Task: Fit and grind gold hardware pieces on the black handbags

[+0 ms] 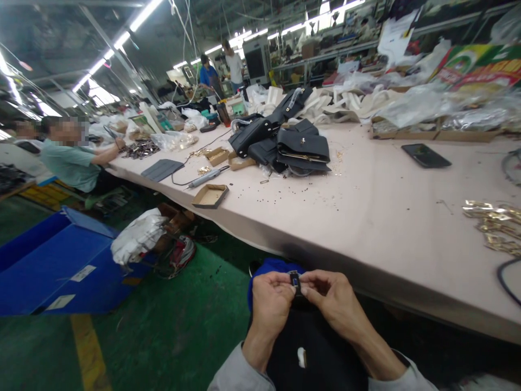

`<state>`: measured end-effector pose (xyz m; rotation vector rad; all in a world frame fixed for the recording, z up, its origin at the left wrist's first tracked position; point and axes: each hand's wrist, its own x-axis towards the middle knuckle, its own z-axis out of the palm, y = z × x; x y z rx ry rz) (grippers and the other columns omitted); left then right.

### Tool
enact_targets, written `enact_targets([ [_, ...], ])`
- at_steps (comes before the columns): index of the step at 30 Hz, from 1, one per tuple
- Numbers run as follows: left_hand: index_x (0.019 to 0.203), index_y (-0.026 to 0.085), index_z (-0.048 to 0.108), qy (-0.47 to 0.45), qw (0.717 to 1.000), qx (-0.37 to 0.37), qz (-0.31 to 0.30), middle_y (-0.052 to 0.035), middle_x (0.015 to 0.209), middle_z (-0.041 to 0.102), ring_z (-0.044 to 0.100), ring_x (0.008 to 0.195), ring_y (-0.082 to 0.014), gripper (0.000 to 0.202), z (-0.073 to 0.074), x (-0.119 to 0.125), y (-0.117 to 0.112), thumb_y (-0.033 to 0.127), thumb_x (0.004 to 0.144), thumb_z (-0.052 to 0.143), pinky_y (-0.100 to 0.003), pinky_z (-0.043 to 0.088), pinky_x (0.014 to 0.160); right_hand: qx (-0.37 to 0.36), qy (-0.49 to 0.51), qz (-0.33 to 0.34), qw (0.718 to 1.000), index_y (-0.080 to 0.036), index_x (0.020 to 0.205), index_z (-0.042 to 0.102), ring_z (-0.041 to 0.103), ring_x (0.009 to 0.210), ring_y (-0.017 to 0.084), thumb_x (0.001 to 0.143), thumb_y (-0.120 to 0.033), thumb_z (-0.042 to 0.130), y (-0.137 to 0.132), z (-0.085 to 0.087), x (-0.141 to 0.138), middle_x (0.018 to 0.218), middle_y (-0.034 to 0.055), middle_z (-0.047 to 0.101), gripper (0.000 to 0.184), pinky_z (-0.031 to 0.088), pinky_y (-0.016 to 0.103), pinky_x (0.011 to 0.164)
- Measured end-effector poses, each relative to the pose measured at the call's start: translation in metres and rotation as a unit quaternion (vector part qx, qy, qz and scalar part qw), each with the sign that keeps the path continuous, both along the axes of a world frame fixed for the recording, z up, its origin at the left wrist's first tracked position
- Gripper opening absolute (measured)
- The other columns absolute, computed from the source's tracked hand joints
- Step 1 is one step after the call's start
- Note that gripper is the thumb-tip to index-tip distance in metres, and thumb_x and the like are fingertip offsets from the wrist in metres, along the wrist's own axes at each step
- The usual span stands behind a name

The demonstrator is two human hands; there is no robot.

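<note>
Both my hands are raised over my lap at the bottom centre. My left hand (272,303) pinches the left edge of a small black strap piece with a metal frame (295,280). Thumb and fingers of my right hand (331,298) are closed on its right edge. A blue patch shows through the frame's opening. Below the hands, a large black piece (321,342) covers my lap, with a small white-and-metal fitting (302,357) on it. Whether the strap joins that black piece is hard to make out.
Black handbags (303,146) are piled on the long table (366,201). On it also lie an electric screwdriver (207,178), a small cardboard tray (210,196), a phone (426,156) and gold metal parts (494,225). A person (71,157) sits left, behind a blue bin (61,260).
</note>
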<state>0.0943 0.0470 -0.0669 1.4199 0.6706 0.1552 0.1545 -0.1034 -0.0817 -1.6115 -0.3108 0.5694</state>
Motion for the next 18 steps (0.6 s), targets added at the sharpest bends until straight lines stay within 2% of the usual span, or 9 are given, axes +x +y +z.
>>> enact_targets([
  [5,0.076,0.01,0.075,-0.001,1.0,0.025,-0.006,-0.0018,0.058,0.067,0.047,0.045,-0.0079,0.016,-0.005,-0.001,0.0,0.013,0.062,0.07,-0.019,0.033,0.044,-0.015,-0.044,-0.017,0.999,-0.017,0.121,0.075,0.068,0.075,0.021,0.086,-0.03,0.068,0.003,0.005,-0.004,0.082,0.0037,0.075,0.039,0.053,0.032,0.072],
  [11,0.08,0.01,0.075,-0.007,0.999,0.033,-0.005,-0.0041,0.063,0.07,0.049,0.046,-0.0081,0.017,-0.01,-0.002,-0.001,0.017,0.065,0.073,-0.019,0.032,0.042,-0.033,-0.112,-0.026,0.993,-0.021,0.097,0.081,0.072,0.089,0.024,0.09,-0.033,0.067,0.006,0.006,-0.009,0.096,0.0055,0.079,0.019,0.053,0.034,0.082],
  [14,0.079,0.01,0.075,-0.001,0.999,0.024,-0.024,-0.0027,0.06,0.067,0.045,0.042,-0.0064,0.015,-0.007,-0.001,0.001,0.014,0.065,0.072,-0.018,0.029,0.041,-0.037,-0.122,-0.028,0.992,-0.021,0.095,0.08,0.071,0.083,0.023,0.09,-0.032,0.067,0.005,0.008,-0.009,0.09,0.0044,0.078,0.018,0.053,0.032,0.077],
  [16,0.078,0.011,0.073,0.008,0.999,0.008,-0.045,-0.001,0.055,0.063,0.041,0.037,-0.0055,0.011,-0.002,0.0,0.003,0.02,0.071,0.071,-0.018,0.027,0.038,-0.04,-0.126,-0.024,0.991,-0.021,0.091,0.08,0.07,0.079,0.022,0.091,-0.031,0.068,0.003,0.01,-0.009,0.086,0.0039,0.076,0.016,0.051,0.031,0.071],
  [18,0.08,0.011,0.073,0.017,0.998,0.003,-0.067,-0.001,0.055,0.063,0.038,0.032,-0.005,0.017,0.004,0.002,0.006,0.028,0.078,0.071,-0.019,0.025,0.034,-0.033,-0.135,-0.019,0.99,-0.022,0.087,0.079,0.069,0.078,0.021,0.092,-0.029,0.068,0.002,0.01,-0.01,0.085,0.0034,0.075,0.014,0.05,0.03,0.07],
])
